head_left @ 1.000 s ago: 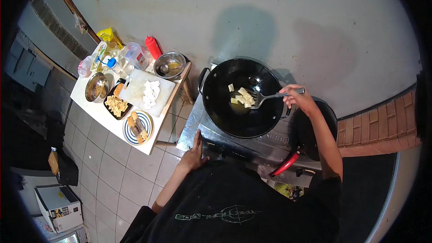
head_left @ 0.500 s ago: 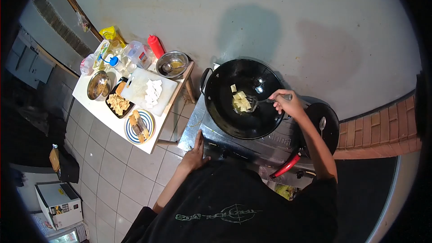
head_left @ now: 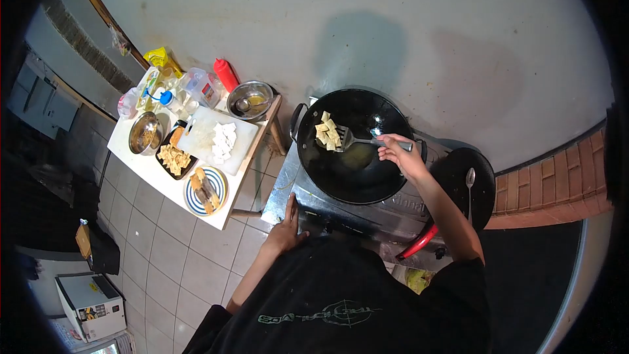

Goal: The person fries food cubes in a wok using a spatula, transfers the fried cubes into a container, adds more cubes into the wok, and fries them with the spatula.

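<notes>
My right hand is wrapped round the handle of a slotted metal spatula over the black wok. The spatula's head touches a cluster of pale yellow pieces on the wok's left inner side. A small pool of oil shows at the wok's bottom. My left hand rests on the front left edge of the metal stove, fingers stretched out, holding nothing.
Right of the wok lies a black pan with a spoon and red handle. The left table bears a cutting board with white pieces, a black tray, a striped plate, metal bowls and a red bottle.
The spatula has moved left with my right hand, and the yellow pieces have gone from the wok's middle up its left side. My left hand stays on the stove edge.
</notes>
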The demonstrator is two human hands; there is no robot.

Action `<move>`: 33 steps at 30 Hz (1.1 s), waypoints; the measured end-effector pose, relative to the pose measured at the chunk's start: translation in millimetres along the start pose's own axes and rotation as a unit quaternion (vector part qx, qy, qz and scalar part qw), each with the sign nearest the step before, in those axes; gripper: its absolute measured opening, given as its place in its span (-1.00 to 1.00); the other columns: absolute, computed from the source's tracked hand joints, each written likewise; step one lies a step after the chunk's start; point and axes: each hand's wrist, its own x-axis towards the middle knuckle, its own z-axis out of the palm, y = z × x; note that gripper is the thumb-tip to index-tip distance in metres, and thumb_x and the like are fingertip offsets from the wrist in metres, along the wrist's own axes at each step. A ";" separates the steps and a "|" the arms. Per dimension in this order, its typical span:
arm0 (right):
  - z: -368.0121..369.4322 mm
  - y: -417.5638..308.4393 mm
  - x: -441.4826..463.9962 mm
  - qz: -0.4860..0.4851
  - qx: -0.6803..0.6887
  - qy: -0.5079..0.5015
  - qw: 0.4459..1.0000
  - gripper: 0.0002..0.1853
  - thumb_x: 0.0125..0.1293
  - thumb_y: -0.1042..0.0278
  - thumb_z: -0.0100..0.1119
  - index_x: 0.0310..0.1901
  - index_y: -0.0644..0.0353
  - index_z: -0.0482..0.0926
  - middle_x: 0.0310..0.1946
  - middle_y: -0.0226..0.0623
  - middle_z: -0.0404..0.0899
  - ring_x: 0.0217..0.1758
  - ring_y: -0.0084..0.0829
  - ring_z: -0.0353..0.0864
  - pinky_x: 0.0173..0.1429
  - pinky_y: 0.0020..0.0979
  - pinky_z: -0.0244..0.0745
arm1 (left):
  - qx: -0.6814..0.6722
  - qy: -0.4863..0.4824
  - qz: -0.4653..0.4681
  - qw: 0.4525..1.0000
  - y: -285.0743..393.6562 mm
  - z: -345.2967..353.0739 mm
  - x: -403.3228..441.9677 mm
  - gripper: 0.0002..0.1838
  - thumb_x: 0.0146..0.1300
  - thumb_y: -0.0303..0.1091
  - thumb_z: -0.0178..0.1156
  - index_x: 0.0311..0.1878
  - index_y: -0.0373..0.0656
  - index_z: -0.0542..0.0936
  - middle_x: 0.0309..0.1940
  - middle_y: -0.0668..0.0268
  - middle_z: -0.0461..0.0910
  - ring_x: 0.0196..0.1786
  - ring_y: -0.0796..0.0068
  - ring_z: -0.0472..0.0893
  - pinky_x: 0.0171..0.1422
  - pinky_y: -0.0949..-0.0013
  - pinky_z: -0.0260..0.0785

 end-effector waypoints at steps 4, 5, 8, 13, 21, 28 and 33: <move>-14.3 -9.8 -7.4 0.000 -0.004 -0.013 1.000 -0.65 0.46 0.18 0.10 -0.02 0.37 0.58 -0.34 -0.22 0.58 -0.30 -0.47 0.60 -0.13 -0.49 0.56 | -0.006 0.010 0.010 1.000 -2.7 2.5 0.0 0.04 0.26 -0.02 0.23 0.50 -0.43 -0.17 0.53 0.02 -0.65 0.11 -0.17 0.57 0.19 0.05 0.48; -18.5 -13.3 -10.8 0.002 -0.005 -0.012 1.000 -0.65 0.46 0.18 0.10 -0.02 0.37 0.58 -0.34 -0.22 0.58 -0.30 -0.47 0.60 -0.13 -0.49 0.56 | -0.007 0.009 0.010 1.000 -3.6 3.4 -0.1 0.04 0.26 -0.02 0.23 0.50 -0.43 -0.17 0.53 0.02 -0.65 0.11 -0.17 0.57 0.19 0.05 0.48; -32.8 -25.6 -22.0 0.008 -0.048 -0.009 0.999 -0.63 0.44 0.15 0.12 -0.04 0.36 0.60 -0.36 -0.22 0.57 -0.34 -0.49 0.59 -0.17 -0.50 0.56 | -0.016 0.021 0.023 0.999 -3.2 4.3 -0.4 0.04 0.25 -0.02 0.23 0.50 -0.44 -0.18 0.53 0.02 -0.63 0.10 -0.19 0.57 0.17 0.04 0.49; -40.6 -48.3 -40.5 0.031 -0.122 0.010 0.992 -0.66 0.42 0.20 0.12 -0.07 0.38 0.60 -0.40 -0.24 0.57 -0.38 -0.52 0.58 -0.24 -0.51 0.53 | -0.013 0.021 0.015 1.000 -1.1 1.9 -0.2 0.06 0.23 -0.02 0.24 0.49 -0.45 -0.17 0.53 0.02 -0.62 0.09 -0.20 0.58 0.15 0.03 0.50; -18.0 -68.0 -41.9 0.048 -0.204 -0.007 0.978 -0.71 0.41 0.25 0.10 -0.14 0.35 0.64 -0.45 -0.28 0.57 -0.46 -0.57 0.55 -0.33 -0.55 0.51 | 0.003 0.008 -0.004 1.000 3.6 -1.9 0.2 0.07 0.23 0.00 0.25 0.49 -0.44 -0.17 0.54 0.02 -0.60 0.11 -0.18 0.57 0.15 0.04 0.50; -15.2 -56.5 -38.1 0.005 -0.176 -0.018 0.984 -0.71 0.43 0.28 0.09 -0.11 0.38 0.63 -0.43 -0.26 0.57 -0.42 -0.56 0.56 -0.29 -0.53 0.53 | 0.005 0.055 0.039 0.998 -8.1 10.2 -0.4 0.04 0.25 0.00 0.24 0.49 -0.43 -0.15 0.54 0.01 -0.57 0.15 -0.18 0.54 0.18 0.04 0.48; -7.1 -37.5 -51.2 -0.044 -0.161 -0.005 0.986 -0.72 0.44 0.30 0.07 -0.11 0.37 0.64 -0.44 -0.27 0.58 -0.45 -0.56 0.57 -0.33 -0.52 0.53 | -0.006 0.042 0.039 0.998 -7.3 5.2 -1.8 0.04 0.24 0.00 0.24 0.49 -0.44 -0.14 0.55 0.02 -0.56 0.17 -0.18 0.53 0.20 0.04 0.47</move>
